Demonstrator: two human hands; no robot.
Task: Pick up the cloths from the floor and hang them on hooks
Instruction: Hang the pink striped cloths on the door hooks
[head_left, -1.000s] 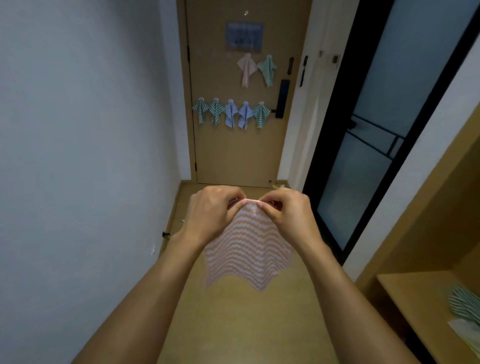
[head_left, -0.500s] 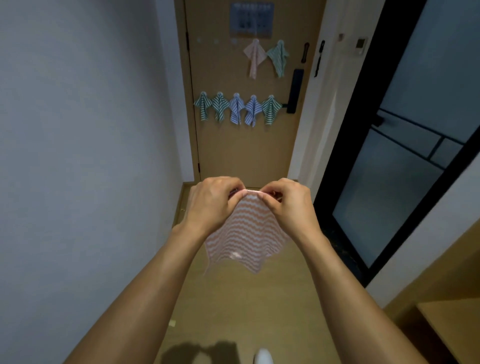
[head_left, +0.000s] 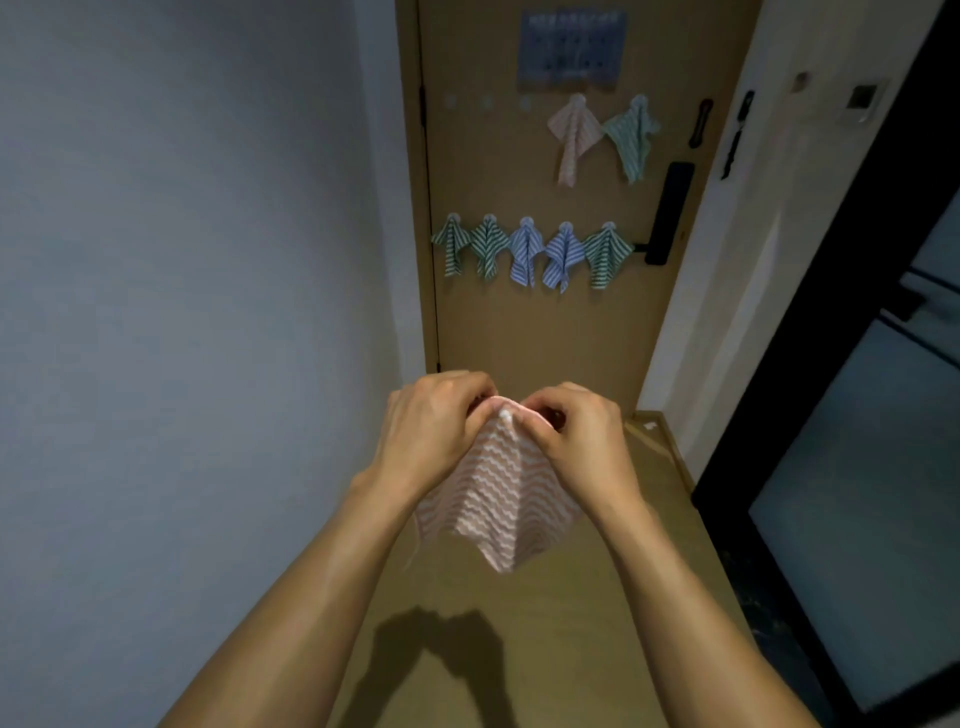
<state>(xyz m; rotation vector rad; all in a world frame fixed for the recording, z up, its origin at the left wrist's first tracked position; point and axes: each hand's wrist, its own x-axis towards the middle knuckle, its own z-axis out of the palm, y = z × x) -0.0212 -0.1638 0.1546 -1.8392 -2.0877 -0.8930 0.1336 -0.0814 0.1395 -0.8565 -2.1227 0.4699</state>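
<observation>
Pink striped cloth (head_left: 501, 499) hangs between our left hand (head_left: 434, 431) and right hand (head_left: 571, 441), both pinching its top. Since a second ago the door (head_left: 545, 322) at twelve o'clock has neared; bare hooks (head_left: 485, 102) at eleven await.

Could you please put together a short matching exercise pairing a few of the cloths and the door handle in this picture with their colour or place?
Column one:
1. Cloth in both hands
2. Upper-row cloth on the right
3. Middle cloth of the lower row
4. Door handle

Column two:
A. Blue and white stripes
B. Black, at the door's right edge
C. Pink and white wavy stripes
D. Green and white stripes, next to a pink cloth

Pairs: 1-C, 2-D, 3-A, 4-B
</observation>
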